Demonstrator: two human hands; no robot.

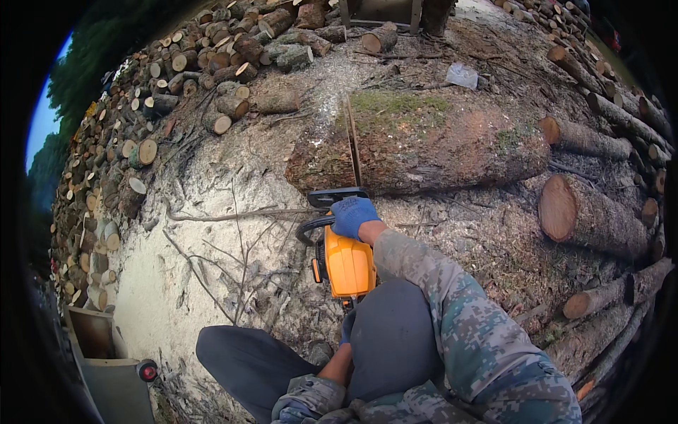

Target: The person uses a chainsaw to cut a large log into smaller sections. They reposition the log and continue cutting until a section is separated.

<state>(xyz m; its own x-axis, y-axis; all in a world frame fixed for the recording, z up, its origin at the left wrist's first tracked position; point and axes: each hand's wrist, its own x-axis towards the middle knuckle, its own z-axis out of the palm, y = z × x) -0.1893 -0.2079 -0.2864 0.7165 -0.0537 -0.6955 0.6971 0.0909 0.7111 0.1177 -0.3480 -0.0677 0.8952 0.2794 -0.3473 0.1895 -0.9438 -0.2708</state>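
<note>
Diffuse daylight, fairly even; shadows soft, darkest along the near underside of the large log (pixel 452 152). Pale sawdust (pixel 162 275) brightest, close to washed out; trees (pixel 106 49) at upper left very dark against a strip of blue sky (pixel 44 124). Centre reasonably sharp; fisheye rim bent, softened, fading to black

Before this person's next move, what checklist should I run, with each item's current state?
1. Right hand on the saw's front handle: ok.
2. Left hand gripping at the saw's rear: cannot tell, the right knee mostly hides it.
3. Saw lined up with the cut in the log: ok.
4. Branches out of the way: not ok, several lie left of the saw.
5. Firm footing: cannot tell, no feet show.
</note>
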